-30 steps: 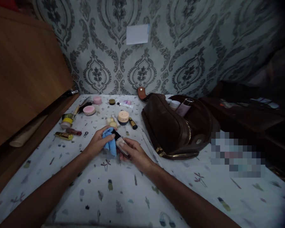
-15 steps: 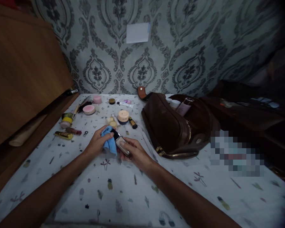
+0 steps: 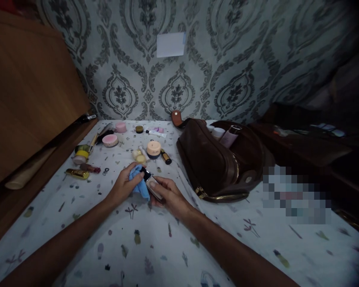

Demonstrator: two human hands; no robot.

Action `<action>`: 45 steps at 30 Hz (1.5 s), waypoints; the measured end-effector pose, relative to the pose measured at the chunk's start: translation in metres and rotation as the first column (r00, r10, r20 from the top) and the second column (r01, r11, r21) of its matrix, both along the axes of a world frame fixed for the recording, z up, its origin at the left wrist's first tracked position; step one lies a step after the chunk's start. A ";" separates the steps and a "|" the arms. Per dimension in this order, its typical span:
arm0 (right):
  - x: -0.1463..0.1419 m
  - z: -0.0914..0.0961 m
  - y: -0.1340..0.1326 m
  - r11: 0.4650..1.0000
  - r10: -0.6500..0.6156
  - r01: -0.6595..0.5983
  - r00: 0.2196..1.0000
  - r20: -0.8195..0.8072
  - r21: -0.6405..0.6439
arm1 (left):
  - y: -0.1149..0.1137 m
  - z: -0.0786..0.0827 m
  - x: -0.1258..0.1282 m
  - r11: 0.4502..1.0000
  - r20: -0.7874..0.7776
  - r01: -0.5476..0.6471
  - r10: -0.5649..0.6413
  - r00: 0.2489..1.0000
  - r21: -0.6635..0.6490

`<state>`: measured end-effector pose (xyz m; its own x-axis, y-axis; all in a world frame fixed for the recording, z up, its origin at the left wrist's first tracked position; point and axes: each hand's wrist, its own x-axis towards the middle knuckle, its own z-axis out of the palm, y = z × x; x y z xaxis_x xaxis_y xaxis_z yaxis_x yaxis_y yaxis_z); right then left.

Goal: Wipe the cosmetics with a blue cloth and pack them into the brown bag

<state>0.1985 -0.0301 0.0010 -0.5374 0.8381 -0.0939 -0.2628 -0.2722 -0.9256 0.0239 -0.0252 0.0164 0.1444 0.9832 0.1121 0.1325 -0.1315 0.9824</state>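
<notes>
Between my hands is a foundation bottle (image 3: 152, 185), beige with a black cap, tilted with its cap toward the upper left. My right hand (image 3: 170, 195) is closed around the body, thumb across its face. My left hand (image 3: 126, 182) is closed on a blue cloth (image 3: 140, 186), and its thumb presses at the black cap. Some of the fingers behind the bottle are hidden. Just beyond the hands lie a peach-lidded jar (image 3: 154, 149), a small black-and-gold bottle (image 3: 166, 156) and some small cream-coloured items (image 3: 140, 156).
An open brown leather bag (image 3: 206, 159) stands at the right, holding a pinkish bottle (image 3: 229, 136) and white-lidded containers. Leftward lie a pink compact (image 3: 110, 140), a gold tube (image 3: 77, 173) and a yellow-banded jar (image 3: 81, 155). A wooden cabinet (image 3: 32, 79) borders the left side; patterned wall behind.
The view has shifted slightly. Both hands keep their hold on the bottle and the blue cloth, with hardly any change in their pose.
</notes>
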 end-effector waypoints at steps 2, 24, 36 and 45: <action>-0.001 0.000 0.000 1.000 -0.007 0.007 1.000 -0.002 -0.003 | 0.000 0.001 -0.001 1.000 -0.025 0.011 -0.010 1.000 0.012; -0.003 -0.008 0.003 0.961 -0.253 0.251 0.967 0.001 0.118 | 0.002 -0.008 -0.008 0.633 -0.614 0.272 0.416 0.671 0.725; -0.003 -0.004 0.004 0.962 -0.268 0.271 0.952 -0.148 0.000 | -0.011 -0.017 0.007 0.505 -0.644 0.436 0.371 0.669 0.745; 0.003 0.002 0.005 0.925 -0.190 0.035 0.905 -0.381 -0.379 | 0.008 -0.017 -0.015 0.612 -0.591 0.276 0.400 0.700 0.741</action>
<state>0.2015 -0.0248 0.0028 -0.4971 0.8462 -0.1920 -0.6397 -0.5069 -0.5777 0.0088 -0.0174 -0.0009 0.4463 0.5833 0.6787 0.7032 -0.6977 0.1372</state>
